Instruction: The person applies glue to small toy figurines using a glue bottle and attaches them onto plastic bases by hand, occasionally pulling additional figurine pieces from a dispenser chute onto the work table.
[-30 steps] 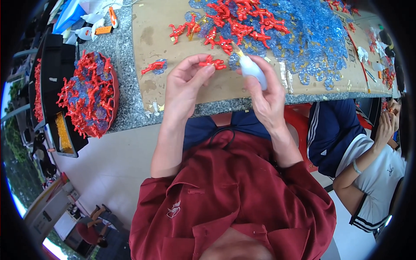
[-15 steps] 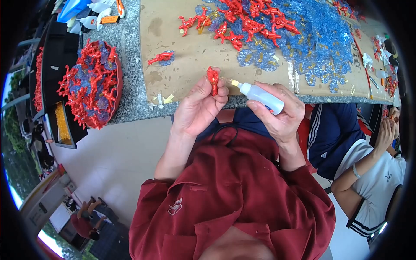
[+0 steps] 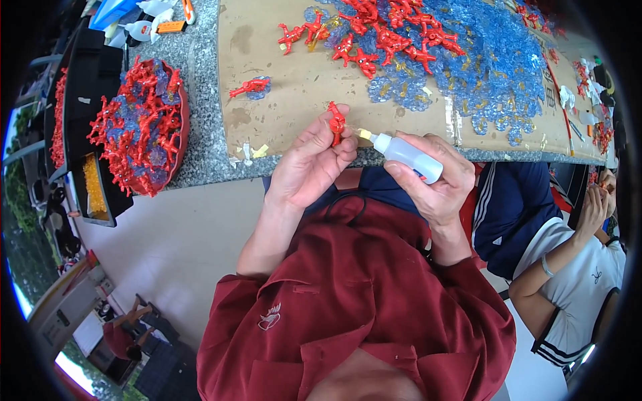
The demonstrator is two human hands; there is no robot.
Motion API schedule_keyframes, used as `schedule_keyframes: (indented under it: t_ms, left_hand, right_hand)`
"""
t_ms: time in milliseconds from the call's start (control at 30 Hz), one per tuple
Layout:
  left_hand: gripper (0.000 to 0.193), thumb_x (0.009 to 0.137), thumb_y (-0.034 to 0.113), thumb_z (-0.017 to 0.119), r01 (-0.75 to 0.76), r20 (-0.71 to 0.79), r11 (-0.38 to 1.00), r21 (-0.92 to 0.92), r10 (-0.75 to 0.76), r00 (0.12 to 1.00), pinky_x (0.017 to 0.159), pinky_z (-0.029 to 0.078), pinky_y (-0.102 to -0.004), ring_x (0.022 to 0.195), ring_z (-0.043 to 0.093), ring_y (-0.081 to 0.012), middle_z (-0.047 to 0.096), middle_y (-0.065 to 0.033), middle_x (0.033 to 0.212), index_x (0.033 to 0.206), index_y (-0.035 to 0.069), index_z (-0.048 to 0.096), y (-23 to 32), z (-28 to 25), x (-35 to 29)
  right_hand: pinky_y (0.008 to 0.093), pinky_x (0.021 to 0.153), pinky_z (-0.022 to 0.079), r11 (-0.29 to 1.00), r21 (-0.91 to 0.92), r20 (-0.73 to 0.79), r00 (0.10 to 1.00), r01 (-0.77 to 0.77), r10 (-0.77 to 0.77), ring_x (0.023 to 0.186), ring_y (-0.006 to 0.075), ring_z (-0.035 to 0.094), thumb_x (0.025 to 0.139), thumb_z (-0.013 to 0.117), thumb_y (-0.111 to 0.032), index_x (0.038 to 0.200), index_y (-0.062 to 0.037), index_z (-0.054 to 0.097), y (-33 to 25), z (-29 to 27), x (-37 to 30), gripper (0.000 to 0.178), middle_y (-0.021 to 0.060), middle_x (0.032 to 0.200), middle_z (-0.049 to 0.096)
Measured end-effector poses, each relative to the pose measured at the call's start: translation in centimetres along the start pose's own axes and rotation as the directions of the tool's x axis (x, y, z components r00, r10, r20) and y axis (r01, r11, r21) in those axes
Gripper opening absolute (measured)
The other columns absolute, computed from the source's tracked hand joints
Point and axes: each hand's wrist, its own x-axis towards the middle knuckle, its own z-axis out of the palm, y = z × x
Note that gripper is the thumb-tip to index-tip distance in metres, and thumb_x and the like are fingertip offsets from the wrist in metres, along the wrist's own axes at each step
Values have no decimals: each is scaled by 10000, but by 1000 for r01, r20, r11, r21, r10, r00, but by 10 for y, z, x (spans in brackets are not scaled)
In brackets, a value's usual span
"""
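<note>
Between the thumb and fingers of my left hand [image 3: 313, 160], a small red plastic figure [image 3: 336, 125] is pinched upright above the table's near edge. My right hand [image 3: 441, 175] is wrapped round a translucent white squeeze bottle [image 3: 413, 159], its yellowish nozzle [image 3: 365, 134] pointing left toward the figure, a short gap apart. Beyond my hands lies another red figure [image 3: 250, 87] on a clear blue piece. Farther off, a heap of red figures [image 3: 391, 40] rests beside and on a wide spread of clear blue flower-shaped pieces [image 3: 491, 80].
A red tray [image 3: 182, 134] piled with red figures and blue pieces stands at the left. Beside it are black bins [image 3: 93, 87], one with yellow bits [image 3: 94, 184]. Cardboard [image 3: 267, 127] covers the granite table [image 3: 204, 120]. A co-worker [image 3: 568, 267] sits at the right.
The squeeze bottle has drawn slightly right, away from the red figure. My left hand has turned the figure a little, still holding it.
</note>
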Motion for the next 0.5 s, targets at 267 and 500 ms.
schedule_keyframes:
  t_ms: [267,500]
  left_hand:
    - [334,924,154,502,-10,-53,998,68,14,999,757,443,-280,856,531,-173,551,-90,940,1233,32,469,0,2,-1]
    - [271,922,123,495,-63,91,996,67,56,994,734,409,-266,850,479,-161,505,-79,992,1190,85,505,6,-6,-8]
  right_hand:
    - [252,532,463,999,34,11,1000,-8,8,613,168,617,633,792,-71,955,7,647,0,0,1,362,108,743,644]
    - [274,745,478,958,182,-15,973,-222,229,838,179,622,689,732,-38,1006,-4,626,13,19,6,336,101,922,650]
